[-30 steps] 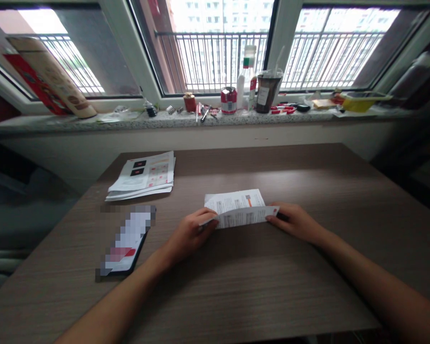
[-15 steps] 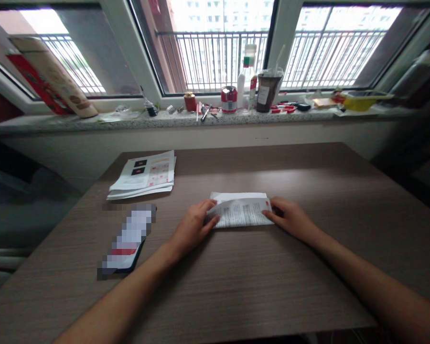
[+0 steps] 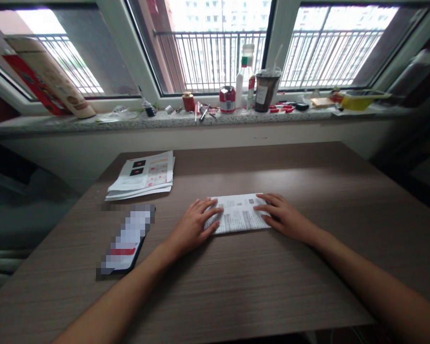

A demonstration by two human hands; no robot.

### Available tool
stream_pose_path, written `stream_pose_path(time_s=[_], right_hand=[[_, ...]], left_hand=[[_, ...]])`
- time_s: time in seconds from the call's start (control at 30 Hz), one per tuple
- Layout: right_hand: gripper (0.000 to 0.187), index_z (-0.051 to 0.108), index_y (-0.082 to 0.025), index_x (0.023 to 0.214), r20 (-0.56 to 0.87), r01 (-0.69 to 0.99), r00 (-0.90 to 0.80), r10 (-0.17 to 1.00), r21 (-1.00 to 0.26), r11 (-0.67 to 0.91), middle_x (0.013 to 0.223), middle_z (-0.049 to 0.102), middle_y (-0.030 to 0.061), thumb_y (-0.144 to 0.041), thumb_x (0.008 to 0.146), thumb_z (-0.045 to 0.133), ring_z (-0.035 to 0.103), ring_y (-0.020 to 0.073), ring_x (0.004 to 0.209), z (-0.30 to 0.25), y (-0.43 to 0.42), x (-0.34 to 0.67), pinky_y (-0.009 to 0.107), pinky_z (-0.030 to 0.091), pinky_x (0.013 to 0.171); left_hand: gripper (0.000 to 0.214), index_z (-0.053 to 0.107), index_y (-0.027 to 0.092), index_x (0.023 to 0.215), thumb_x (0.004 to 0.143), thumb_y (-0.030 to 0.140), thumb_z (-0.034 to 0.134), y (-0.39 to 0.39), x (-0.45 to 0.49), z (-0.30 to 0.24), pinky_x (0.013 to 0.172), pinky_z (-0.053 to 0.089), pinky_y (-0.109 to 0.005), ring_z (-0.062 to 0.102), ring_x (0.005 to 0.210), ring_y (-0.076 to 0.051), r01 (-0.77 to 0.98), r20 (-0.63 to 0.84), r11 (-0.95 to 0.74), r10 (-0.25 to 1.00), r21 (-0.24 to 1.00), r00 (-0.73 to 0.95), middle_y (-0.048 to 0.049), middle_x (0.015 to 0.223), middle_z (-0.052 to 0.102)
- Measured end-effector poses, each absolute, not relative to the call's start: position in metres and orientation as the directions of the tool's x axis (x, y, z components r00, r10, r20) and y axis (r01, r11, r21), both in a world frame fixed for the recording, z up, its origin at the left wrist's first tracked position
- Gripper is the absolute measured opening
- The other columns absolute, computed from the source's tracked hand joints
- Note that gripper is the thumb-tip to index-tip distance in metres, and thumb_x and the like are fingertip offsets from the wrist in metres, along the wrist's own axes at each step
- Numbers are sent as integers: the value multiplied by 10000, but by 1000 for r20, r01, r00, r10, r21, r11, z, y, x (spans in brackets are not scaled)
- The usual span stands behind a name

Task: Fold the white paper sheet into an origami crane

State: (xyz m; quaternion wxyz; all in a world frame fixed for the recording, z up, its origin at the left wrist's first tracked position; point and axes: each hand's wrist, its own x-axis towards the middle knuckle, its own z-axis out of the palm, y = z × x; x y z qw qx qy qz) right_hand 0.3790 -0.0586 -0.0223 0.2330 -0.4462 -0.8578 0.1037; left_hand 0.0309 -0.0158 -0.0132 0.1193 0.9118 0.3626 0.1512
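A printed sheet of paper (image 3: 238, 214), folded over into a narrow strip, lies flat on the brown wooden table (image 3: 272, 286). My left hand (image 3: 195, 224) rests flat on its left end with the fingers spread. On the sheet's right end my right hand (image 3: 281, 215) presses down, fingers stretched out. Neither hand grips anything.
A stack of printed leaflets (image 3: 143, 176) lies at the table's back left, with a phone (image 3: 127, 239) in front of it. The stone window sill (image 3: 93, 123) behind carries a can (image 3: 227, 99), a bottle (image 3: 246, 76), a dark drink cup (image 3: 265, 90), a yellow tray (image 3: 360, 100) and small clutter.
The near edge of the sheet, lifted by both hands a second ago, has been folded away over the far half. Both hands now lie flat on the folded paper.
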Motion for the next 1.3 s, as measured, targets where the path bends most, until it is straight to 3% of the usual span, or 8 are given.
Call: stream_pose_path(time_s=[0.1,0.33,0.57,0.7,1.3], right_hand=[[333,672,-308,1318,291,705,-492,821,-421,571,1467,589,94,-255,1003,577,516,295,1379,-24,-58,379,552,446,1123],[144,767,-293,1057,342,708,-382,859,-490,509,1278,707,87,-301,971,652,645,287,1186,-27,-57,370,521,509,1027],[319,681,-261,1245,323,728,-328,888,-512,456,1295,640,122,-310,930,695,613,294,1188,-30,-51,369,503,496,1041],[390,653,-247,1299,312,751,-320,895,-492,440,1297,609,133,-317,918,705,574,308,1213,-31,-44,372,520,475,1068],[225,670,-234,1140,272,758,-270,924,-532,378,1128,617,109,-306,927,675,601,290,1077,-25,-32,369,468,505,979]], left_hand=[[338,609,321,1358,1025,335,555,-16,30,-13,1219,274,-613,467,1412,-295,610,183,-719,685,333,706,-67,1510,522],[239,681,319,1230,1015,349,580,-18,35,-11,1184,325,-590,555,1278,-283,611,217,-696,708,378,672,-64,1372,612],[431,574,251,1358,950,359,659,-14,36,-9,1103,418,-531,541,1285,-321,669,178,-605,784,433,594,-114,1411,572],[433,586,218,1330,935,376,672,-6,39,-8,1079,424,-518,557,1233,-323,688,171,-594,795,417,583,-127,1358,587],[245,665,224,1123,920,357,696,9,43,-15,953,447,-443,564,1072,-290,684,213,-553,827,475,521,-82,1138,634]])
